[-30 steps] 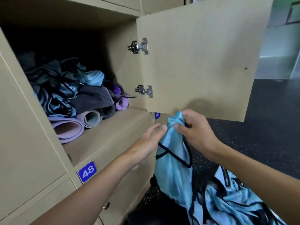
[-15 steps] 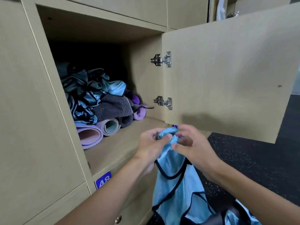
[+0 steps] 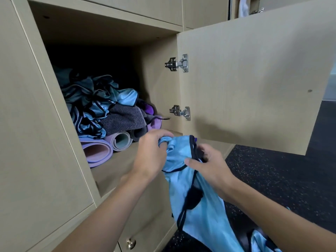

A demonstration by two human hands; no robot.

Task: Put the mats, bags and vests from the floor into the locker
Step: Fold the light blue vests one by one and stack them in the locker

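Note:
A light blue vest with black trim hangs in front of the open locker. My left hand grips its bunched top at the locker's front edge. My right hand holds the vest's black-edged strap just to the right. Inside the locker lie rolled purple mats, a grey towel-like cloth and a heap of blue vests. The vest's lower part runs out of view at the bottom.
The locker door stands open to the right, above my right hand. Below is a closed locker with a brass knob. Dark speckled floor spreads to the right. More blue fabric lies at the bottom right.
Both hands have lifted the vest up and left toward the locker opening. My left hand went from reaching to gripping its top. The camera has moved closer to the locker.

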